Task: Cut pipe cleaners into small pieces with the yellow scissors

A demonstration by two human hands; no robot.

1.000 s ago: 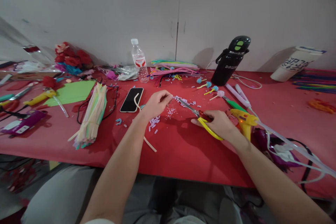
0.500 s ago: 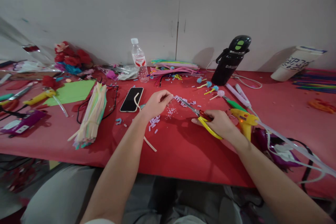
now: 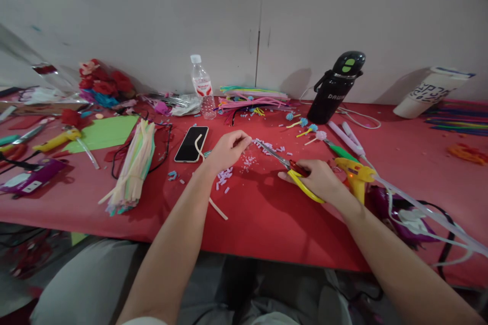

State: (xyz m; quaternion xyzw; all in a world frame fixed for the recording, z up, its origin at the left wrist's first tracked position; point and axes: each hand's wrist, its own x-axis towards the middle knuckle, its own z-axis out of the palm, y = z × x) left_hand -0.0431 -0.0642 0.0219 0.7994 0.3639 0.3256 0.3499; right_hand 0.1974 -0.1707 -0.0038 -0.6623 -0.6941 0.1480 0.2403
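Observation:
My right hand (image 3: 314, 179) grips a pair of scissors (image 3: 293, 170) with red and yellow handles, its blades pointing left toward my other hand. The fingertips of my left hand (image 3: 231, 148) are pinched around a small lilac piece, too small to make out well, beside the blade tips. Small cut lilac pieces (image 3: 224, 177) lie scattered under and around both hands, with fine fluff (image 3: 248, 163) between them. A cream pipe cleaner (image 3: 218, 209) passes under my left forearm. Just behind that hand rests a black-screened phone (image 3: 191, 144).
A bundle of pastel pipe cleaners (image 3: 135, 167) lies at left, near a green sheet (image 3: 102, 134). At the back stand a plastic bottle (image 3: 203, 89) and a black flask (image 3: 335, 89). A yellow glue gun (image 3: 355, 175) with cords is close to my right wrist.

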